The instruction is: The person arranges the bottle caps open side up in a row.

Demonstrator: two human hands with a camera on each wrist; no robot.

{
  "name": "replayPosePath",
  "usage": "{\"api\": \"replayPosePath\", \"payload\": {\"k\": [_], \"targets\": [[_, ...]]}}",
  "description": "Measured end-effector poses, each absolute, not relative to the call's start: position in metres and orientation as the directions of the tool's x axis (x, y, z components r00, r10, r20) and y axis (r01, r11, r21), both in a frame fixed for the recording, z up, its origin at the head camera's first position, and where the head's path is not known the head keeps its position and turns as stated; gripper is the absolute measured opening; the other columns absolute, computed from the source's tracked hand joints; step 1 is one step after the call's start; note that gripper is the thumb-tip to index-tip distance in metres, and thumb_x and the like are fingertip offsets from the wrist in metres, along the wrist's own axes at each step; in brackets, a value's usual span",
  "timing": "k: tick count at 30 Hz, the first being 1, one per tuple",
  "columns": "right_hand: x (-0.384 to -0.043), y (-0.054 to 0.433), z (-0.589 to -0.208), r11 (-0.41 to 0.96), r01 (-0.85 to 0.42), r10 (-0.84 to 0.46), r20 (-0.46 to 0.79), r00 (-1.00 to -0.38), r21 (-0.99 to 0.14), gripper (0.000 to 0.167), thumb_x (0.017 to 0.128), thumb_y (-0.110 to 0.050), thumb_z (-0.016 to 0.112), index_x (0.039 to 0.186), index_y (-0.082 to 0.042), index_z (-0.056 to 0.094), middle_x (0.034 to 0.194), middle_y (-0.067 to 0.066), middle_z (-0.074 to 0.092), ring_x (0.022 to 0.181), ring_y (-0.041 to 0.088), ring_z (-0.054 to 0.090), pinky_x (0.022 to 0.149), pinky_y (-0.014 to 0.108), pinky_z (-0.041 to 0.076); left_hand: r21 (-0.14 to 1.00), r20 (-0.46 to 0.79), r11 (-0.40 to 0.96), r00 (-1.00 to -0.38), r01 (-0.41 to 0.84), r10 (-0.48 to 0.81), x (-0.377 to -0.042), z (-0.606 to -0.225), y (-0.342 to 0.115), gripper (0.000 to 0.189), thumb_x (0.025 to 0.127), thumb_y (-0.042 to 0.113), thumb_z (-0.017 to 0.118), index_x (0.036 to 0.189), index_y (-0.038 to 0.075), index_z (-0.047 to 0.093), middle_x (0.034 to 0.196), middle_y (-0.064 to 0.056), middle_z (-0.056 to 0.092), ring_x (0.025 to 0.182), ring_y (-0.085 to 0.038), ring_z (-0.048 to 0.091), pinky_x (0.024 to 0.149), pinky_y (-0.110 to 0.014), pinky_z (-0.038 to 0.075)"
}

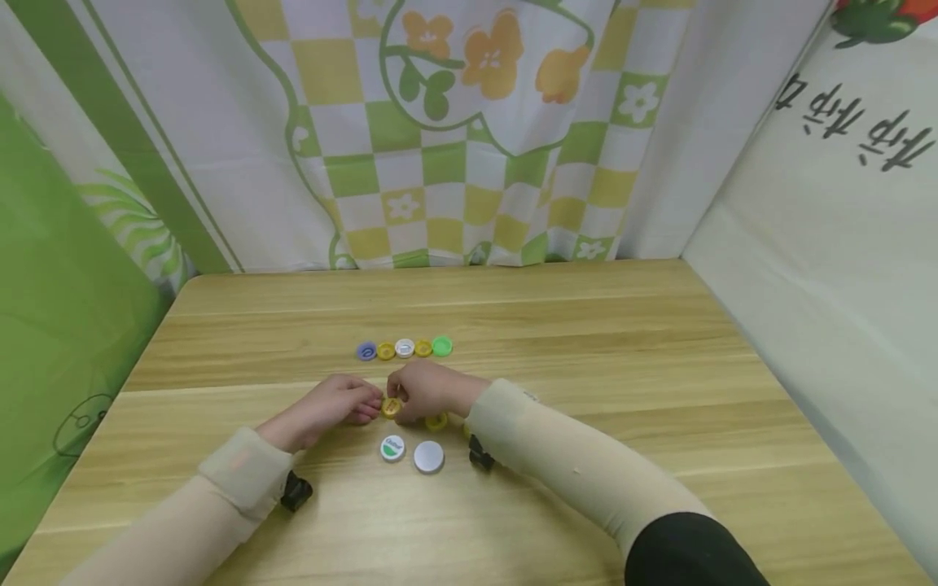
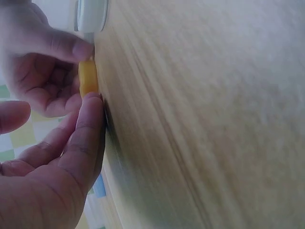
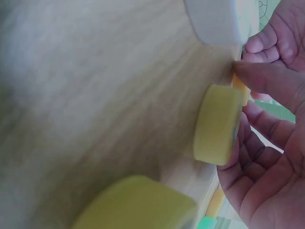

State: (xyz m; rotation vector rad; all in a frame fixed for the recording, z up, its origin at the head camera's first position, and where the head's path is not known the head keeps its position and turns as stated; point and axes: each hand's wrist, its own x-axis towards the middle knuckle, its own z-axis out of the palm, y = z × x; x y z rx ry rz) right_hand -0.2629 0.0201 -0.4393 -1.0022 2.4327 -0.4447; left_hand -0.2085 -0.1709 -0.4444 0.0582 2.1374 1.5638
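A yellow bottle cap (image 1: 392, 408) lies on the table between the two hands. My right hand (image 1: 423, 389) pinches it with thumb and index finger; in the right wrist view the cap (image 3: 240, 88) shows partly behind the thumb. From the other side, the fingertips of my left hand (image 1: 344, 402) touch the cap's edge, the thumb held apart. The left wrist view shows the yellow cap (image 2: 87, 77) standing low on the wood with fingers at both ends. Just right of it sits a second yellow cap (image 1: 437, 422), partly below the right hand.
Farther back runs a row of caps: blue (image 1: 367, 351), yellow, white, yellow and a green cap (image 1: 442, 346). Nearer are a white cap with green print (image 1: 392, 448) and a plain white cap (image 1: 428, 457). Another yellow cap (image 3: 138, 205) is mostly hidden by the right sleeve in the head view.
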Motion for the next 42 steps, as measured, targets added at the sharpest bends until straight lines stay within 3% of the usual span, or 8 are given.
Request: {"api": "replayPosePath", "payload": {"k": [11,16,21,25,30,36,42], "targets": [[-0.267,0.029,-0.434,0.667,-0.481,-0.704,-0.271,-0.656,-0.57,0.02,0.095,-0.017,0.075,0.111,-0.006,0.071,0.08,-0.003,0.06,0.067,0.008,0.052,0.062,0.02,0.045,0.905,-0.342,0.361,-0.89,-0.225,0.303,-0.212,-0.445,-0.167,0.037,0.104,0.006,0.05,0.128,-0.021,0.055,0.118,-0.025,0.066,0.098,-0.022,0.067,0.086,-0.032,0.059],[-0.273,0.035,-0.435,0.662,-0.348,-0.661,-0.297,-0.689,-0.664,0.025,0.099,-0.02,0.072,0.118,-0.004,0.071,0.087,-0.002,0.066,0.071,0.009,0.06,0.064,0.02,0.051,0.902,-0.261,0.414,-0.915,-0.118,0.308,-0.214,-0.443,-0.165,0.038,0.1,0.004,0.058,0.131,-0.017,0.058,0.119,-0.024,0.069,0.107,-0.03,0.067,0.089,-0.034,0.057],[-0.278,0.041,-0.437,0.613,-0.222,-0.628,-0.298,-0.719,-0.758,0.021,0.103,-0.021,0.066,0.114,-0.005,0.072,0.089,0.002,0.07,0.075,0.013,0.064,0.066,0.023,0.054,0.897,-0.207,0.437,-0.94,-0.072,0.27,-0.219,-0.446,-0.162,0.034,0.097,0.004,0.063,0.128,-0.012,0.063,0.12,-0.02,0.07,0.114,-0.031,0.063,0.091,-0.035,0.053],[-0.281,0.044,-0.438,0.54,-0.108,-0.594,-0.287,-0.751,-0.834,0.017,0.104,-0.019,0.063,0.109,-0.003,0.069,0.089,0.006,0.07,0.077,0.013,0.063,0.067,0.022,0.053,0.907,-0.183,0.415,-0.959,-0.079,0.217,-0.225,-0.446,-0.156,0.029,0.099,0.003,0.06,0.124,-0.013,0.064,0.119,-0.022,0.068,0.111,-0.032,0.065,0.095,-0.036,0.053],[-0.281,0.048,-0.437,0.435,0.02,-0.549,-0.283,-0.787,-0.9,0.018,0.106,-0.011,0.057,0.114,0.003,0.065,0.092,0.011,0.071,0.076,0.013,0.065,0.069,0.025,0.058,0.932,-0.146,0.356,-0.969,-0.068,0.197,-0.234,-0.443,-0.148,0.027,0.103,0.0,0.055,0.122,-0.018,0.06,0.118,-0.028,0.065,0.103,-0.033,0.07,0.09,-0.034,0.058],[-0.283,0.053,-0.435,0.45,-0.013,-0.519,-0.25,-0.818,-0.893,0.02,0.107,-0.007,0.054,0.119,0.005,0.065,0.094,0.014,0.071,0.076,0.014,0.065,0.067,0.023,0.056,0.947,-0.147,0.312,-0.969,-0.08,0.198,-0.244,-0.441,-0.142,0.027,0.104,-0.001,0.051,0.122,-0.02,0.059,0.117,-0.03,0.065,0.097,-0.028,0.07,0.086,-0.031,0.06],[-0.287,0.06,-0.431,0.5,-0.059,-0.479,-0.219,-0.85,-0.864,0.02,0.106,-0.01,0.057,0.12,0.001,0.066,0.098,0.017,0.072,0.089,0.028,0.07,0.071,0.027,0.058,0.949,-0.179,0.291,-0.965,-0.12,0.189,-0.255,-0.435,-0.134,0.027,0.106,0.0,0.049,0.125,-0.018,0.058,0.118,-0.028,0.064,0.096,-0.024,0.068,0.088,-0.031,0.059]]}}
